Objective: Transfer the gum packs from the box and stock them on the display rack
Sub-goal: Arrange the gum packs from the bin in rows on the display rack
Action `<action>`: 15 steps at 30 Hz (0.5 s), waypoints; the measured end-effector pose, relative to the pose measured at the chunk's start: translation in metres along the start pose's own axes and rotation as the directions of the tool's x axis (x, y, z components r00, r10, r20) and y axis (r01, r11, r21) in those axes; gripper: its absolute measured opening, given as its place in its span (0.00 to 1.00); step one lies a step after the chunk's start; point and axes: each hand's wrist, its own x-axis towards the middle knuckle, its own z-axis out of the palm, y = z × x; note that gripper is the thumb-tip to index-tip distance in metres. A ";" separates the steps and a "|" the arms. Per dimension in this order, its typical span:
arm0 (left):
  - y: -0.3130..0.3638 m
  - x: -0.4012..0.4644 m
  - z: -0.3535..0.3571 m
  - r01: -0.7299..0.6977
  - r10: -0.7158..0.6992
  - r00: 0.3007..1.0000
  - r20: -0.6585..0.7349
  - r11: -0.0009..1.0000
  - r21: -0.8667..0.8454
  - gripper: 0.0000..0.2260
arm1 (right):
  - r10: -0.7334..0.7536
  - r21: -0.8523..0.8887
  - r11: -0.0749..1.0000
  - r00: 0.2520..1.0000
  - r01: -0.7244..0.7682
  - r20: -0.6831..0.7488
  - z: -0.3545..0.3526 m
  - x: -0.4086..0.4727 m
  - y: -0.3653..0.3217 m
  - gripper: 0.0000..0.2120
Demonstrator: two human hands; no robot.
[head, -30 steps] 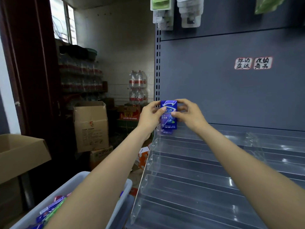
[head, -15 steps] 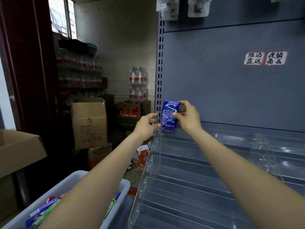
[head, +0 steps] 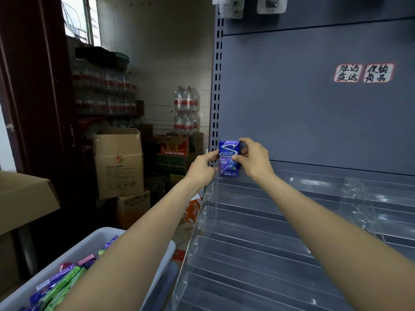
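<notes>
A blue gum pack [head: 228, 157] stands upright at the far left end of the top tier of the clear acrylic display rack [head: 265, 223]. My right hand [head: 254, 160] grips its right side and top edge. From the left, my left hand [head: 203, 167] pinches the pack's left edge between thumb and fingers. At the bottom left a pale grey plastic box [head: 164, 254] holds several purple, green and pink gum packs [head: 60, 281]; my left forearm covers part of them.
The rack's lower tiers hold nothing, and a clear divider [head: 357, 189] stands on the right. Behind it is a grey shelf panel [head: 314, 113] with two handwritten labels [head: 363, 73]. Cardboard cartons [head: 119, 162] and bottled water packs [head: 186, 108] crowd the left background.
My left hand, which had let go half a second ago, has come back onto the pack's left edge. The pack has stayed at the top tier's left end while the view shifted slightly.
</notes>
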 end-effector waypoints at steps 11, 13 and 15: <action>0.002 0.003 0.001 -0.001 -0.001 1.000 -0.020 0.995 -0.103 0.25 | -0.067 -0.146 0.987 0.997 0.059 -0.049 0.010 -0.006 0.003 0.25; 0.003 0.004 0.003 0.002 -0.008 0.998 -0.059 0.995 -0.101 0.22 | -0.074 -0.130 0.989 0.997 0.070 -0.031 0.009 -0.006 0.004 0.26; 0.004 0.005 0.005 0.009 -0.019 0.993 -0.117 0.996 -0.086 0.20 | -0.076 -0.138 0.988 0.997 0.073 -0.011 0.008 -0.008 0.002 0.26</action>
